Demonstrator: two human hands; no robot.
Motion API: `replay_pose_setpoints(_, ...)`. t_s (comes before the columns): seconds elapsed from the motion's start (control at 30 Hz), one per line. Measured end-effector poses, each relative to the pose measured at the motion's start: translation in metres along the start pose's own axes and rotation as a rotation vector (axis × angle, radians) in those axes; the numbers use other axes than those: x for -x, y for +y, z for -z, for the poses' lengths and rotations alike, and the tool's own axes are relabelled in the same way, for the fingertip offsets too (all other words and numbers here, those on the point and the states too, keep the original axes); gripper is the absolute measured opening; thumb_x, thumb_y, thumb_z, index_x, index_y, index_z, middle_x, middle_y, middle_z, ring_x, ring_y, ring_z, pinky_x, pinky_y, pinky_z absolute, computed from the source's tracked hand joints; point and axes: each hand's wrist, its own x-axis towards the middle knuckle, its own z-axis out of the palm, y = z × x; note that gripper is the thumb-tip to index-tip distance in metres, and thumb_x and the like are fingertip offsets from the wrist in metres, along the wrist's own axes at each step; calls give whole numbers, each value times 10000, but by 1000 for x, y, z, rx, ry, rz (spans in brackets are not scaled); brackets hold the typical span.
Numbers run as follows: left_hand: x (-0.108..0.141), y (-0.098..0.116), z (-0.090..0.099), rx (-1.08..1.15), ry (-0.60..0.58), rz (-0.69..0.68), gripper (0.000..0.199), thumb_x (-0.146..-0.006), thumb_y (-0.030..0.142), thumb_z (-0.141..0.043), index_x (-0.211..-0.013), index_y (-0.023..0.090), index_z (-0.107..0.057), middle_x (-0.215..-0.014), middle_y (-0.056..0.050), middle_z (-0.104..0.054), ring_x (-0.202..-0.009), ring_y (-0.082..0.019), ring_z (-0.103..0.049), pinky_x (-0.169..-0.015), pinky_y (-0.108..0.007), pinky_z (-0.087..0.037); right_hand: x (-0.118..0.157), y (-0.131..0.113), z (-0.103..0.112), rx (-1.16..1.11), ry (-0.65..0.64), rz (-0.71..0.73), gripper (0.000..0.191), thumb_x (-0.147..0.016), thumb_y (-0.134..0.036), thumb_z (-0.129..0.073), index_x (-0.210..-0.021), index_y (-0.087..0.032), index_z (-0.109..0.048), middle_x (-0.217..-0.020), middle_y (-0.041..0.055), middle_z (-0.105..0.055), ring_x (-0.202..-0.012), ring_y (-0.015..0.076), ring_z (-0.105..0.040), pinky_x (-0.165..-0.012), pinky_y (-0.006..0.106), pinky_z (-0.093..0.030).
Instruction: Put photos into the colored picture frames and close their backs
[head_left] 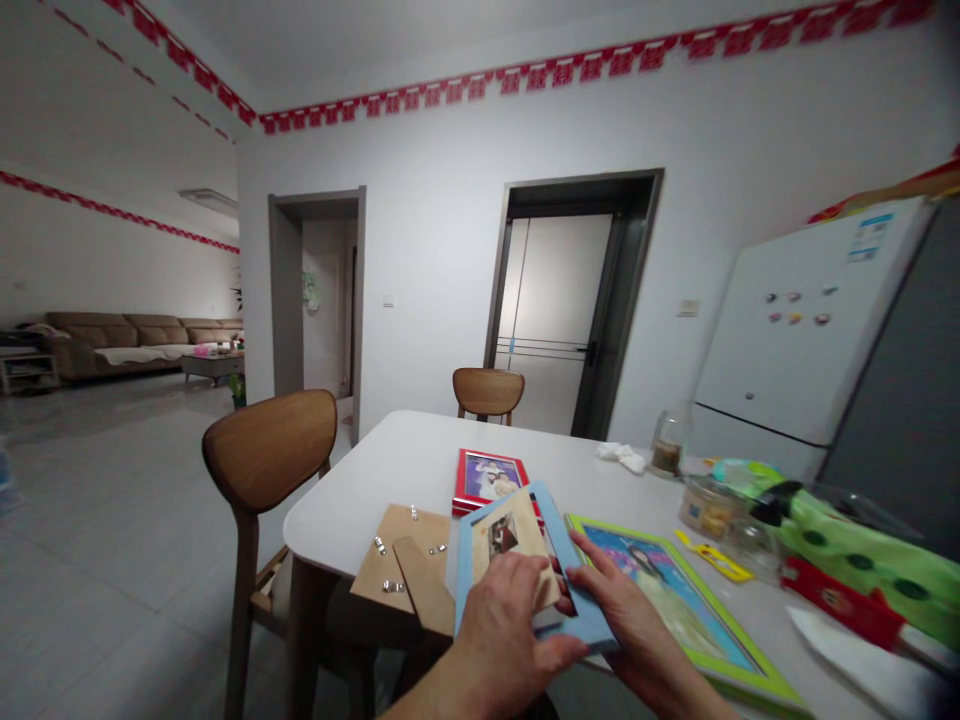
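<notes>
A light blue picture frame (556, 520) is tilted up above the near edge of the white table. My right hand (626, 610) grips its right side, thumb on the front. My left hand (502, 620) lies over the lower left, its fingers closed on a beige photo card (491, 515) that sits askew inside the frame. Behind it lies a red frame (491, 475) with a picture. A large green frame (679, 590) rests to the right. At the left is a brown backing board (379, 560) with metal clips and a folded stand.
Wooden chairs stand at the left (274, 450) and far side (489, 390) of the table (352, 480). On the right are a glass jar (667, 445), crumpled tissue (621, 457), plastic containers (709, 505), a yellow tool (716, 557) and a green bag (862, 550).
</notes>
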Motion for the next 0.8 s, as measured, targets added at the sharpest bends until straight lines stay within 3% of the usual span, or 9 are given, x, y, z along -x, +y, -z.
replay_pose_setpoints(0.1,-1,-6,4,-41,33,39,394,-745,245,-495,-1130,179,-447,-1013,-61,-553,-897,-195,-511,-829,-309,-403,-3,7,8,-109,-42,-118,739,-627,-280,-479,-1287,-185,-161,-511,-45,-535,-407,130,-502,-412,227,-375)
replay_pose_setpoints(0.27,-2,-15,1,-92,-42,55,510,-664,284,-593,-1137,169,-441,-1118,-78,-495,-1020,-234,-440,-898,-325,-355,-2,12,12,-96,-66,-127,711,-651,-306,-473,-1289,-194,-180,-455,-56,-491,-395,129,-485,-411,224,-354)
replay_pose_setpoints(0.37,-5,-12,-4,-133,-60,1,358,-721,202,-486,-1078,173,-483,-1024,-71,-542,-949,-214,-480,-850,-309,-385,-1,9,9,-148,-40,-124,742,-631,-305,-513,-1286,-196,-181,-529,-41,-545,-435,127,-511,-446,234,-387)
replay_pose_setpoints(0.47,-7,-14,2,-136,46,-8,386,-721,123,-400,-1101,160,-459,-961,-71,-561,-874,-188,-511,-796,-281,-408,-5,12,11,-97,25,-109,803,-587,-311,-559,-1283,-176,-180,-655,-9,-605,-534,145,-564,-521,262,-433)
replay_pose_setpoints(0.57,-3,-30,19,-85,224,125,470,-694,111,-408,-1160,168,-393,-896,-51,-577,-795,-173,-536,-740,-267,-421,-12,27,26,176,54,-83,766,-599,-353,-522,-1268,-118,-231,-535,-33,-564,-487,157,-543,-474,260,-403)
replay_pose_setpoints(0.67,11,-56,34,17,349,306,382,-725,185,-428,-1107,172,-430,-870,-42,-595,-781,-178,-556,-704,-262,-426,-19,47,43,591,112,19,638,-612,-360,-448,-1168,-50,-414,-452,-37,-512,-454,166,-515,-462,265,-369)
replay_pose_setpoints(0.8,36,-85,39,121,302,406,347,-717,225,-447,-1052,141,-468,-958,-58,-596,-850,-182,-555,-726,-245,-415,-22,66,52,968,175,114,524,-628,-349,-418,-1037,-52,-556,-600,41,-619,-603,194,-579,-600,278,-413)
